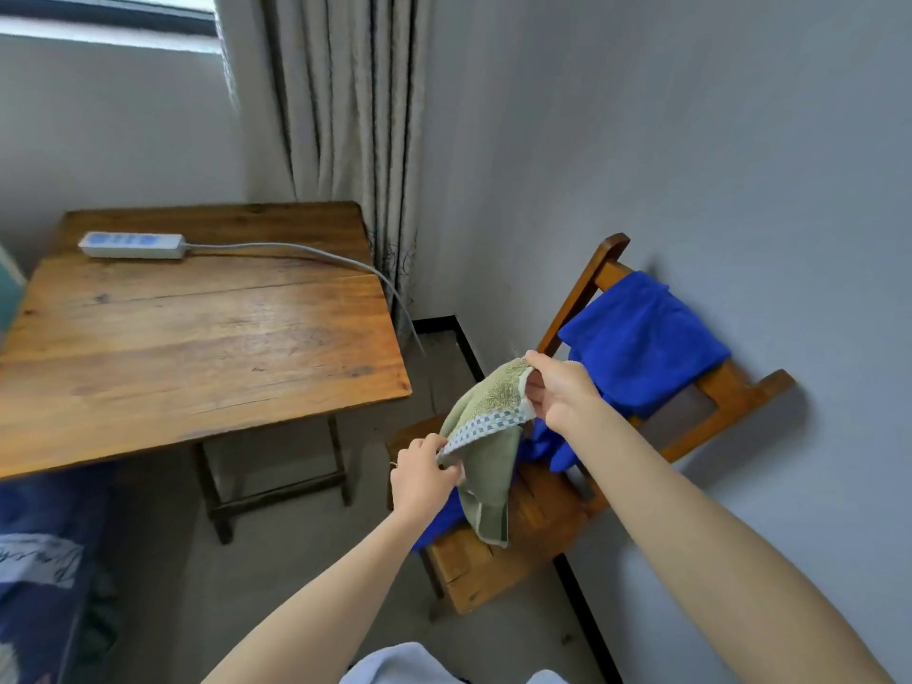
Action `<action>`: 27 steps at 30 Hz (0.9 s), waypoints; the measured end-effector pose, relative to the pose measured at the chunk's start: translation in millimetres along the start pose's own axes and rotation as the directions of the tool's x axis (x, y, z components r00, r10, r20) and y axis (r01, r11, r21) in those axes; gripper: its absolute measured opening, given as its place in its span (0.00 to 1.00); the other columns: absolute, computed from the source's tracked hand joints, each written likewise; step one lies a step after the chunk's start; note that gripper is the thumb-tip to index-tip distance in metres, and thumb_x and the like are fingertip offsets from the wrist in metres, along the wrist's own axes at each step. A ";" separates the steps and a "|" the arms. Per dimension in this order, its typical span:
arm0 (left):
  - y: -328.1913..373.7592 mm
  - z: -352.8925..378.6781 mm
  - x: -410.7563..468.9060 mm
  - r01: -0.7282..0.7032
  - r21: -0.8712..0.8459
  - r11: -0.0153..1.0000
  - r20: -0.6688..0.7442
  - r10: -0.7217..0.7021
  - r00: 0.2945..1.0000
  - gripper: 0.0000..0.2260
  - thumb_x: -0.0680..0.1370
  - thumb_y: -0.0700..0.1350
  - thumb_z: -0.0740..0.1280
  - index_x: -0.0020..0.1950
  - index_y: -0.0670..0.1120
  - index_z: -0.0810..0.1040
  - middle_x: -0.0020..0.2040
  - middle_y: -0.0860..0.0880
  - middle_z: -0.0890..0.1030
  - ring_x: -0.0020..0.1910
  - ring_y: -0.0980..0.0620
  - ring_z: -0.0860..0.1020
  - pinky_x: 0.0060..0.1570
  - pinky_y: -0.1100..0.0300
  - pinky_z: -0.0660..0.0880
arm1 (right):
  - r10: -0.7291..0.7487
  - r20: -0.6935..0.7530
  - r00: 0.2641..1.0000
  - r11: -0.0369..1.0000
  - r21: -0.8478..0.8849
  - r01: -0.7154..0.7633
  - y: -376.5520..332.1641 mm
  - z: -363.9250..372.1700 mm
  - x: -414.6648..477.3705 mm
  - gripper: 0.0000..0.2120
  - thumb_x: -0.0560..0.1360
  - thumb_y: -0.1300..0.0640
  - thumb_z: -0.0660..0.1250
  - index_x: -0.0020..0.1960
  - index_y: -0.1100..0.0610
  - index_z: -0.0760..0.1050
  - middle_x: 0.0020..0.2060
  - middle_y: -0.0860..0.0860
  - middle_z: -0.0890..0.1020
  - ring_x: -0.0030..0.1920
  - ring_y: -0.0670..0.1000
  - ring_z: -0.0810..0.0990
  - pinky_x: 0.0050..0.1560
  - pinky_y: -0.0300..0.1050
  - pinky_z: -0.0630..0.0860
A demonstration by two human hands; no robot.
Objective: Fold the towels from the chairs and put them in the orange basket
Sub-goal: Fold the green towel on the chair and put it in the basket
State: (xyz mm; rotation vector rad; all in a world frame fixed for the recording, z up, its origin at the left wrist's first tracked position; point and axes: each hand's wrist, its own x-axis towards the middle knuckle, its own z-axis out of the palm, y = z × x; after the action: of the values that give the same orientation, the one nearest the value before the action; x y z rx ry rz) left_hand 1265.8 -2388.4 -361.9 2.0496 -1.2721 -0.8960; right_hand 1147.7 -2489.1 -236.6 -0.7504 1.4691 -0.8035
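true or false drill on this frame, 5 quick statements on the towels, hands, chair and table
1. A power strip lies on the table. True.
2. The left hand and right hand both grip the green towel. True.
3. The blue towel lies on the table. False: it hangs over the chair backrest.
4. The green towel lies folded on the chair seat. False: it hangs unfolded from the hands.
5. The orange basket stands under the table. False: no orange basket is in view.
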 end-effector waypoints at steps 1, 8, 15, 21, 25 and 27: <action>-3.0 -1.3 2.3 0.037 0.052 0.998 -0.013 -0.037 0.999 0.11 0.77 0.48 0.63 0.59 0.50 0.74 0.60 0.50 0.74 0.59 0.48 0.70 0.55 0.54 0.69 | 0.004 0.001 1.000 0.999 0.047 -0.004 -5.6 -3.2 -1.9 0.10 0.78 0.61 0.62 0.39 0.60 0.69 0.33 0.54 0.74 0.30 0.50 0.77 0.31 0.43 0.74; -15.2 -25.6 12.8 -0.036 -0.082 0.996 -0.120 0.026 0.992 0.03 0.77 0.44 0.62 0.43 0.49 0.73 0.51 0.52 0.77 0.54 0.49 0.73 0.54 0.50 0.70 | 0.041 -0.029 0.999 0.994 0.102 -0.037 -9.3 -37.6 -1.6 0.06 0.77 0.65 0.63 0.40 0.63 0.72 0.36 0.58 0.78 0.37 0.55 0.78 0.40 0.53 0.76; 0.3 -57.7 7.4 -0.231 -0.128 0.964 -0.204 0.202 0.958 0.02 0.79 0.40 0.61 0.47 0.43 0.70 0.33 0.51 0.74 0.29 0.52 0.70 0.31 0.58 0.65 | -0.076 -0.044 0.996 0.994 -0.082 0.072 20.7 -64.7 -8.7 0.21 0.73 0.74 0.63 0.62 0.58 0.72 0.58 0.60 0.75 0.47 0.56 0.79 0.43 0.50 0.79; 12.9 -73.2 5.0 -0.423 0.146 0.894 -0.220 0.447 0.867 0.06 0.80 0.41 0.59 0.53 0.41 0.73 0.29 0.57 0.68 0.26 0.56 0.67 0.28 0.65 0.61 | -0.320 0.215 0.923 0.691 -0.613 0.382 37.8 -67.5 -23.4 0.20 0.72 0.68 0.68 0.64 0.63 0.73 0.59 0.58 0.74 0.55 0.51 0.76 0.52 0.41 0.77; 16.2 -80.4 4.6 -0.518 0.213 0.828 -0.183 0.555 0.812 0.15 0.80 0.49 0.53 0.53 0.41 0.75 0.38 0.48 0.77 0.34 0.49 0.73 0.32 0.59 0.68 | -0.433 0.539 0.723 0.014 -0.798 0.603 48.1 -71.4 -30.3 0.25 0.71 0.60 0.71 0.66 0.63 0.70 0.55 0.56 0.67 0.57 0.51 0.71 0.59 0.39 0.71; 12.7 -82.8 5.5 -0.563 0.251 0.788 -0.130 0.603 0.787 0.21 0.78 0.54 0.48 0.53 0.42 0.75 0.41 0.46 0.79 0.36 0.48 0.76 0.35 0.56 0.72 | -0.436 0.616 0.657 -0.207 -0.779 0.592 52.5 -76.0 -31.8 0.21 0.71 0.57 0.72 0.60 0.64 0.73 0.53 0.59 0.70 0.53 0.55 0.74 0.53 0.46 0.77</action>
State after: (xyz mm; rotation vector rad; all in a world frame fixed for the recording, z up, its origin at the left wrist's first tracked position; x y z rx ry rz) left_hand 1325.1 -2389.1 -302.4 1.6495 -1.7912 -0.2650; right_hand 1073.9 -2430.2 -261.8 -2.6791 1.3872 -0.0860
